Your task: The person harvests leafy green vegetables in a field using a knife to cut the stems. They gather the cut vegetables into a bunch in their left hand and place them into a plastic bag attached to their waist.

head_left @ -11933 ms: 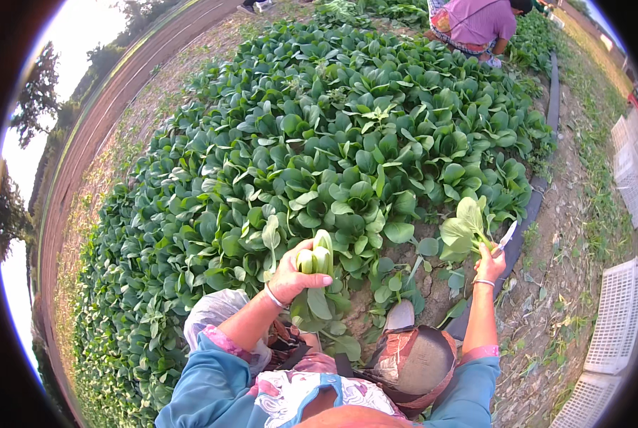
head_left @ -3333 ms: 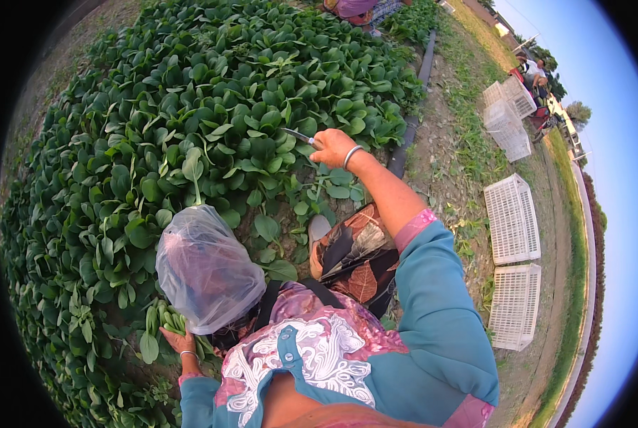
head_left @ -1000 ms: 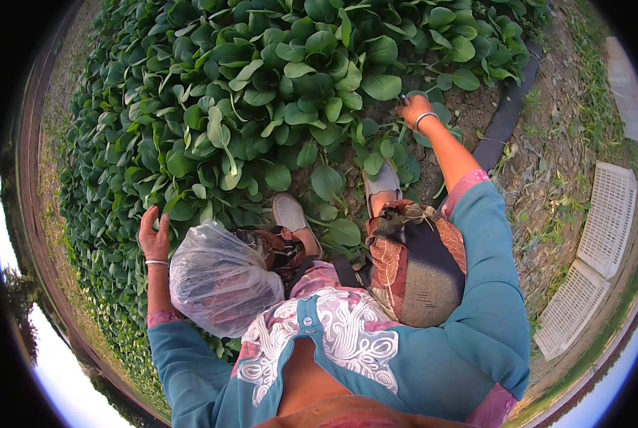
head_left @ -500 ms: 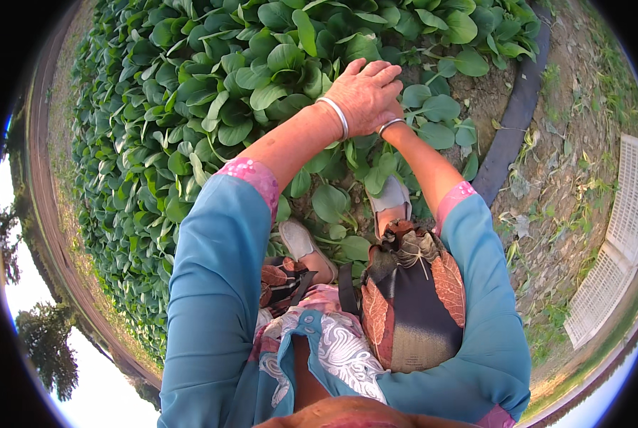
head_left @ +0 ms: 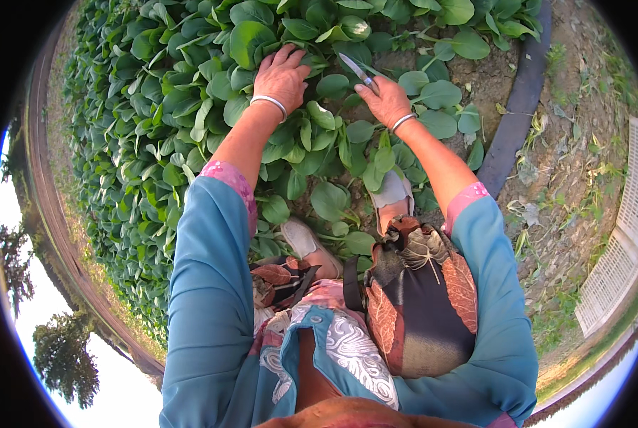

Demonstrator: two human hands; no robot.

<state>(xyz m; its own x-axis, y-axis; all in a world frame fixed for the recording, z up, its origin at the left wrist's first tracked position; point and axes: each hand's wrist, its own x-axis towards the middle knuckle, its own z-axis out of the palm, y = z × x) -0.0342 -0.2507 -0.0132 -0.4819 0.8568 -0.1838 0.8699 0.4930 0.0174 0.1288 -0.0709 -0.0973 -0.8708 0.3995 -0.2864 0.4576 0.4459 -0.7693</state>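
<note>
I look down on a bed of leafy green plants (head_left: 169, 107) in front of my feet. My left hand (head_left: 282, 75), with a silver bangle on the wrist, rests fingers spread on the leaves of one plant (head_left: 251, 39). My right hand (head_left: 384, 100) is beside it, closed around a small knife (head_left: 356, 69) whose blade points up and to the left over the leaves. The two hands are a short way apart. My grey shoes (head_left: 392, 196) stand among the plants below them.
A dark hose or bed edging (head_left: 520, 100) runs along the right side of the bed, with bare soil and weeds (head_left: 568, 192) beyond. White plastic crates (head_left: 622, 250) lie at the far right. A patterned bag (head_left: 419, 307) hangs at my waist.
My left arm has swung from my side up to the plants, and the two hands, close together half a second ago, now sit apart with the knife blade showing.
</note>
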